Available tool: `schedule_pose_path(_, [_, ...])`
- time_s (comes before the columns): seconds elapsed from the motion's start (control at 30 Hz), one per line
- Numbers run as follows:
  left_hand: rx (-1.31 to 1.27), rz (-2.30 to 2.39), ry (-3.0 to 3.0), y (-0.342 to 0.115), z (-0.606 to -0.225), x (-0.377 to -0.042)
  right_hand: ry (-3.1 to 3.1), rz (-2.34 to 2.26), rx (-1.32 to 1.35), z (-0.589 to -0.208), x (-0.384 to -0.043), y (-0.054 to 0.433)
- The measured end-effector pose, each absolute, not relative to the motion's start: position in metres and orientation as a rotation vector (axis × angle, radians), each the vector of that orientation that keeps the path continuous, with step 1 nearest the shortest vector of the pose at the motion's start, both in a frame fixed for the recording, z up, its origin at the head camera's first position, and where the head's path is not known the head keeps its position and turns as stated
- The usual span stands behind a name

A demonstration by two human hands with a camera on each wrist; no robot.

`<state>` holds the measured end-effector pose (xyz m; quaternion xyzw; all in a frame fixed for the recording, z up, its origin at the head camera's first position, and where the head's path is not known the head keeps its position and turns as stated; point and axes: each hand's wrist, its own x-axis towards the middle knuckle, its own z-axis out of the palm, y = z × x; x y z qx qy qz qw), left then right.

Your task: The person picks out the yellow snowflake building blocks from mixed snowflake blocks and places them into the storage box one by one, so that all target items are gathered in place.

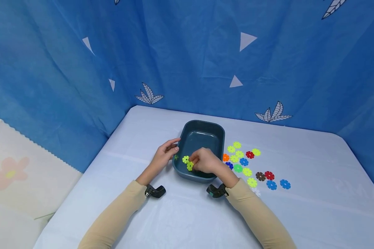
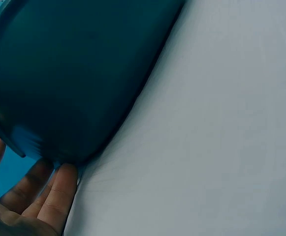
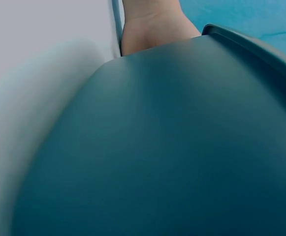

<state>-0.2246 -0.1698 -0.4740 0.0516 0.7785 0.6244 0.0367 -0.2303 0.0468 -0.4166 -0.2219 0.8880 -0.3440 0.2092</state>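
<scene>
My left hand (image 1: pixel 166 154) rests against the left side of a dark teal plastic basin (image 1: pixel 202 121), its fingers fairly straight. In the left wrist view, fingertips (image 2: pixel 64 177) touch the basin's outer wall below the rim. The right hand (image 1: pixel 205 161) reaches down inside the basin with curled fingers. At its fingertips it pinches a yellow-green notched plastic disc (image 1: pixel 190 166). Another yellow-green notched disc (image 1: pixel 185 159) is right beside that one. The basin wall (image 3: pixel 157 132) fills most of the right wrist view and hides the right fingers there.
Loose notched discs lie to the basin's right, among them a red disc (image 1: pixel 269 175), a brown disc (image 1: pixel 260 176), a blue disc (image 1: pixel 285 184) and several yellow-green ones. A white cloth covers the table (image 1: pixel 187 214). A blue curtain (image 1: pixel 187 62) hangs behind it.
</scene>
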Motion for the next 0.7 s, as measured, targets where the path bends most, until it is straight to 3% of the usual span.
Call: schedule_pose_path(0.7, [0.158, 1.920, 2.386, -0.1689, -0.4740, -0.2249, 2.482, -0.940, -0.779, -0.4164, -0.2256, 0.0476])
